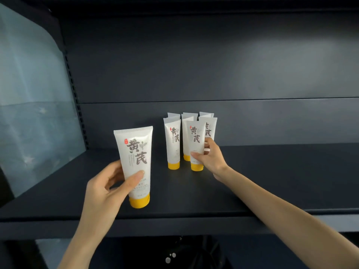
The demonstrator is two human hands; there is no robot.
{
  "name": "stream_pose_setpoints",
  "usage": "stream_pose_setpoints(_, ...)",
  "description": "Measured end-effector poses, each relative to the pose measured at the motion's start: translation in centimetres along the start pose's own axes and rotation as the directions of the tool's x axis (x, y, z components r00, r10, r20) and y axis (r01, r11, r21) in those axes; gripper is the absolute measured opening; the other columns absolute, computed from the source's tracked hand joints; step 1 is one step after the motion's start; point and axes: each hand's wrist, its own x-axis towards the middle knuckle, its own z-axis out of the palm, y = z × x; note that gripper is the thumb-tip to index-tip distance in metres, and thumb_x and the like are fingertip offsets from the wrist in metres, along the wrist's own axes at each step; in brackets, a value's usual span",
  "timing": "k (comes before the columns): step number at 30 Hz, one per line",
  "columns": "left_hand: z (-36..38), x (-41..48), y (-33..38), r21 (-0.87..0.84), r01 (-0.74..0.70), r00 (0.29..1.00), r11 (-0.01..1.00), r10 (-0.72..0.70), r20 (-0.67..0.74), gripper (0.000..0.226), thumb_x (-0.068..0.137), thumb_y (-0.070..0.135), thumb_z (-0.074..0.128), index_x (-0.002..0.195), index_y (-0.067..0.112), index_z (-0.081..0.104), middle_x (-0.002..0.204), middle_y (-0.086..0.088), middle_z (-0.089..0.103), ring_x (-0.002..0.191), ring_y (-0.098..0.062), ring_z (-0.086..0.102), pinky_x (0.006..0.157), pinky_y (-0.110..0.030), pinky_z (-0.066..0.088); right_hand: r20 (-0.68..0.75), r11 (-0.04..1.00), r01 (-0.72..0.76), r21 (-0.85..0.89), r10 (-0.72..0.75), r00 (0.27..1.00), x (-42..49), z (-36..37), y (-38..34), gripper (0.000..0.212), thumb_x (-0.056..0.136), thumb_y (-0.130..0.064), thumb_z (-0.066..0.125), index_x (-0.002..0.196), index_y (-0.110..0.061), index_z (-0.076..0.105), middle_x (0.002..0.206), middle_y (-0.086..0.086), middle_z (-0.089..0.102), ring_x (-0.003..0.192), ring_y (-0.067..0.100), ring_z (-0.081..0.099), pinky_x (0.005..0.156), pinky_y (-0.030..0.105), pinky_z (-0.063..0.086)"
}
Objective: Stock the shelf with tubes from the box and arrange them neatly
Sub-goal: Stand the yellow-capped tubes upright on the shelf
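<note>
Left hand [108, 183] closed around a white tube with a yellow cap [136, 162], thumb across the lower front, fingers behind. Held upright, cap down, above the front part of the dark shelf [272, 171]; cannot tell whether the cap touches the shelf surface. Large dark characters and a small red seal printed on the face.

Right hand [210, 158] gripping a second tube [195, 144] of the same kind, thumb on the lower front, fingers wrapped round the right side. Cap down, at or just above the shelf surface; contact not determinable. Slightly tilted, top leaning left.

Cluster of standing tubes [173, 140] taken as landmark: set mid-depth on the shelf, near its centre, caps down, crimped ends up. Right-hand tube at the cluster's front right, just beside the front-left tube. Further tubes directly behind, in rows; only tops visible, exact count not determinable. One tube to the right of the gripped one, partly hidden by the fingers. Left-hand tube well apart from the cluster, to its front left and nearer the shelf edge.

Dark back panel [213, 61] behind the cluster. Slotted upright rail [77, 105] to the cluster's left, with a pale translucent sheet [33, 94] beyond it. Both forearms bare, reaching in over the shelf's front lip. Dim, unclear dark object below the shelf.
</note>
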Motion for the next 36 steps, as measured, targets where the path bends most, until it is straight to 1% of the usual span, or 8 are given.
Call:
stream_pose_setpoints(3, 0.2, 0.4, -0.5, 0.001, 0.011, 1.0, 1.0, -0.011, -0.011, 0.029, 0.07, 0.023, 0.07, 0.099, 0.024, 0.069, 0.098, 0.011, 0.074, 0.088, -0.003, 0.069, 0.067, -0.009, 0.052, -0.017, 0.997, -0.001, -0.077, 0.0, 1.0, 1.1, 0.8, 0.5, 0.041, 0.083, -0.013, 0.071, 0.111, -0.025, 0.043, 0.11, -0.008, 0.052, 0.101, 0.011, 0.054, 0.077, 0.022, 0.052)
stream_pose_setpoints(14, 2.4, 1.3, -1.6, -0.002, 0.017, 1.0, 1.0, -0.017, -0.003, 0.032, 0.07, 0.024, 0.07, 0.102, 0.022, 0.068, 0.1, 0.014, 0.073, 0.092, -0.002, 0.068, 0.067, -0.008, 0.051, 0.017, 0.985, 0.008, -0.174, -0.005, 1.0, 1.7, 1.9, 0.6, 0.044, 0.085, -0.016, 0.069, 0.118, -0.021, 0.041, 0.129, 0.0, 0.052, 0.124, 0.021, 0.05, 0.098, 0.04, 0.046)
stream_pose_setpoints(17, 2.5, 1.5, -1.5, -0.006, 0.009, 1.0, 1.0, -0.009, -0.022, 0.031, 0.07, 0.025, 0.069, 0.101, 0.024, 0.068, 0.1, 0.015, 0.073, 0.092, -0.001, 0.068, 0.066, -0.008, 0.051, 0.041, 0.981, -0.008, -0.193, 0.016, 0.999, 1.7, 1.6, 0.2, 0.048, 0.084, -0.014, 0.07, 0.123, -0.016, 0.042, 0.13, 0.002, 0.052, 0.123, 0.021, 0.05, 0.099, 0.04, 0.046)
stream_pose_setpoints(20, 2.6, 1.7, -1.4, -0.017, -0.003, 0.999, 1.0, 0.002, -0.048, 0.03, 0.07, 0.025, 0.069, 0.099, 0.029, 0.067, 0.099, 0.016, 0.072, 0.091, 0.001, 0.067, 0.066, -0.008, 0.051, 0.072, 0.979, -0.03, -0.201, 0.045, 0.996, 1.4, 0.5, -0.9, 0.055, 0.083, -0.015, 0.072, 0.128, -0.014, 0.039, 0.133, 0.004, 0.042, 0.116, 0.015, 0.046, 0.097, 0.03, 0.041)
stream_pose_setpoints(25, 3.7, 2.1, -1.1, -0.06, -0.025, 0.996, 0.998, 0.02, -0.086, 0.026, 0.07, 0.029, 0.069, 0.096, 0.034, 0.069, 0.099, 0.015, 0.072, 0.093, 0.001, 0.067, 0.067, -0.007, 0.05, 0.001, 0.951, 0.187, -0.247, -0.192, 0.981, -1.9, -1.4, -3.6, 0.048, 0.09, -0.01, 0.061, 0.132, -0.017, 0.039, 0.132, -0.003, 0.033, 0.128, 0.011, 0.035, 0.106, 0.031, 0.038)
stream_pose_setpoints(29, 5.8, 2.6, -0.6, -0.114, -0.018, 0.998, 0.993, 0.011, -0.059, 0.023, 0.069, 0.035, 0.07, 0.092, 0.041, 0.07, 0.1, 0.013, 0.072, 0.095, -0.003, 0.067, 0.068, -0.013, 0.053, 0.11, 0.887, 0.422, -0.185, -0.408, 0.906, -6.7, -1.7, -4.4, 0.051, 0.09, -0.012, 0.059, 0.135, -0.025, 0.04, 0.131, -0.016, 0.039, 0.124, -0.008, 0.036, 0.101, 0.013, 0.038)
stream_pose_setpoints(33, 8.5, 3.2, 0.1, -0.133, 0.0, 1.0, 0.991, 0.002, 0.014, 0.026, 0.066, 0.038, 0.073, 0.092, 0.034, 0.069, 0.1, 0.009, 0.072, 0.096, -0.007, 0.068, 0.069, -0.017, 0.055, 0.216, 0.846, 0.512, -0.152, -0.477, 0.852, -9.6, -1.7, -4.0, 0.065, 0.089, -0.018, 0.062, 0.144, -0.027, 0.029, 0.142, -0.015, 0.038, 0.134, -0.002, 0.034, 0.106, 0.01, 0.029)
stream_pose_setpoints(36, 10.4, 3.5, 0.4, -0.103, -0.003, 0.999, 0.995, 0.007, 0.034, 0.028, 0.065, 0.037, 0.074, 0.091, 0.031, 0.067, 0.096, 0.011, 0.072, 0.093, -0.006, 0.067, 0.065, -0.015, 0.053, 0.17, 0.849, 0.513, -0.131, -0.49, 0.855, -10.1, -2.0, -4.1, 0.068, 0.089, -0.015, 0.064, 0.145, -0.028, 0.027, 0.14, -0.017, 0.042, 0.131, 0.003, 0.041, 0.104, 0.015, 0.037)
